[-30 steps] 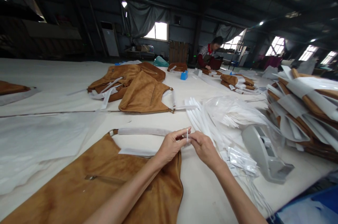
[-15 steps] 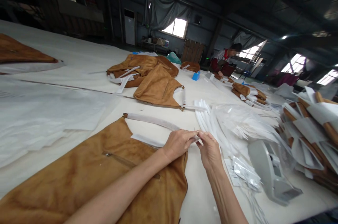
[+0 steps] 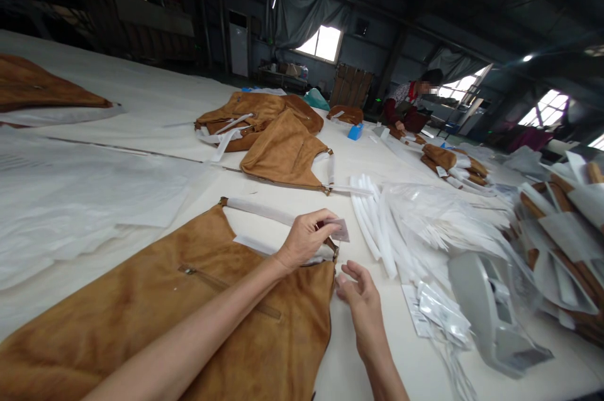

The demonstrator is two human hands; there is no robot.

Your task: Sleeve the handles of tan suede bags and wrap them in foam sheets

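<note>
Tan suede-look shoulder bag [image 3: 141,300], seven o'clock: probably soft, best lifted by its pale-wrapped strap [image 3: 257,208]. Hands apart: left hand [image 3: 302,240] pinches a small grey rectangular tag [image 3: 343,231]; right hand [image 3: 365,300] loosely spread, seemingly empty.

A passable strip of white tabletop [image 3: 401,333] lies between the right hand [image 3: 362,297] and the strung tags [image 3: 443,311], with forward travel obstructed by white tubes [image 3: 374,225], rightward by the grey tape dispenser [image 3: 474,300], and leftward by the tan shoulder bag [image 3: 160,300].
</note>
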